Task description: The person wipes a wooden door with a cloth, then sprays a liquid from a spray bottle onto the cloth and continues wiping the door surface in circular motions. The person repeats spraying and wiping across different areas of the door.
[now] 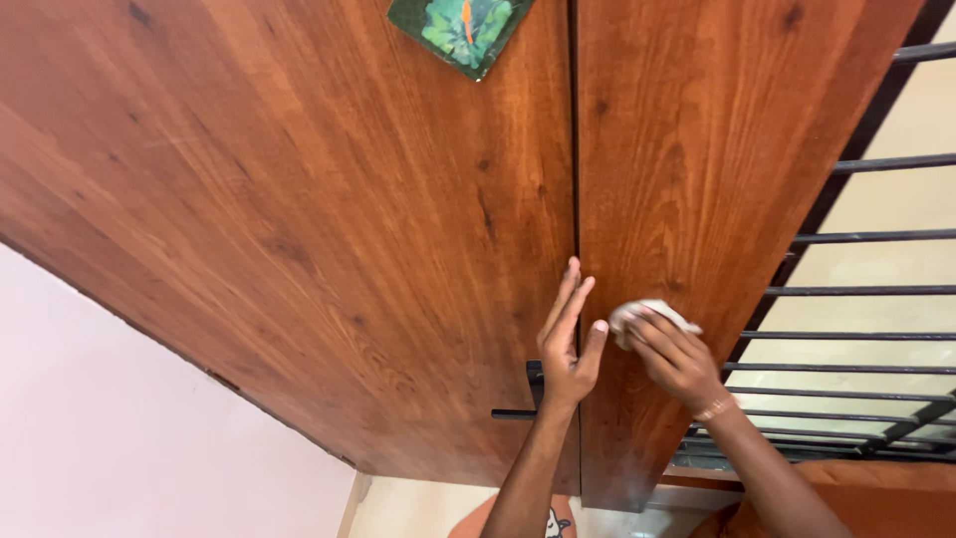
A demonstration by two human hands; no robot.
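R hand (675, 356) fingers are clamping a small white cloth (649, 314), pressing it flat vs. the right wooden cupboard door (697, 149). L hand (570, 344) is resting open, fingers straight & together, along the seam btwn doors, just above a black handle (518, 410). A green leaf picture (461, 30) is sitting on the left door (299, 199); black window bars (866, 289) are showing at right.

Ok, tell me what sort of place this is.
Probably a room in a home. Tall wooden wardrobe doors with a dark handle fill the view, a barred window stands beside them, and the right hand presses a pale cloth to the wood.
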